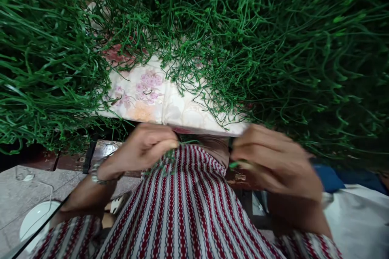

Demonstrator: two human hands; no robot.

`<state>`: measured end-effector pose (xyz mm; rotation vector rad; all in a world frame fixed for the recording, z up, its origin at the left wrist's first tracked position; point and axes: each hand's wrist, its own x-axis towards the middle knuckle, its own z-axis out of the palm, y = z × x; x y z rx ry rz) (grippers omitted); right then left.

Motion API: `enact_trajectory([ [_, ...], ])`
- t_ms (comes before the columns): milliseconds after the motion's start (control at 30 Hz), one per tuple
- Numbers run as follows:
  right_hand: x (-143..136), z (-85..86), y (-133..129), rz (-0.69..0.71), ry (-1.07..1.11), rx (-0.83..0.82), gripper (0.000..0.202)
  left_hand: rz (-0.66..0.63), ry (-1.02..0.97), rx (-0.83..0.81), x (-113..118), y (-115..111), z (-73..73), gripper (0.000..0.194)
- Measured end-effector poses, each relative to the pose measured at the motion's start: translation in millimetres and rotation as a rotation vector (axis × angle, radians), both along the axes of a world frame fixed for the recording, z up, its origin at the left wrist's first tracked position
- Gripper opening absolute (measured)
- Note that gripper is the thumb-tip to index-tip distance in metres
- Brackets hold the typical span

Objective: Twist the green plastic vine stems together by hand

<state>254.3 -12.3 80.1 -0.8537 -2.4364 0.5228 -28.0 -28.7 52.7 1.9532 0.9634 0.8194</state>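
Note:
My left hand is closed in a pinch on thin green stems, which hang blurred below its fingers over the striped garment. Across from it, my right hand is curled and smeared by motion, with a bit of green between thumb and fingers. Both hands are at the near edge of a table with a flowered cloth. Tangled thin green stems cover the table's far and right parts, and another large pile of stems lies at the left.
A white round object and a thin white cable are on the floor at lower left. Dark blue cloth and white material lie at lower right. Brown wood shows below the cloth's edge.

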Motion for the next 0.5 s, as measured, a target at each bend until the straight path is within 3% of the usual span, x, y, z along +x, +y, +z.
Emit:
enact_trajectory([
  [67,-10.4,-3.6,7.6,0.092,0.069,-0.035,0.010,0.050,-0.039,-0.127,12.5,2.8,-8.1,0.021],
  [200,-35.8,-20.1,13.7,-0.095,0.253,-0.075,0.013,0.189,-0.145,-0.244,31.2,5.1,-23.2,0.023],
  [300,-54.4,-34.2,12.5,-0.152,0.219,-0.134,0.011,0.295,-0.240,-0.279,37.9,3.6,-29.1,0.018],
  [433,-72.2,-49.1,11.0,-0.092,0.184,-0.255,0.029,0.452,-0.422,-0.315,46.8,1.8,-35.6,0.017],
  [500,-75.7,-54.8,10.1,-0.093,0.186,-0.248,0.029,0.480,-0.452,-0.327,50.4,1.4,-39.3,0.018],
])
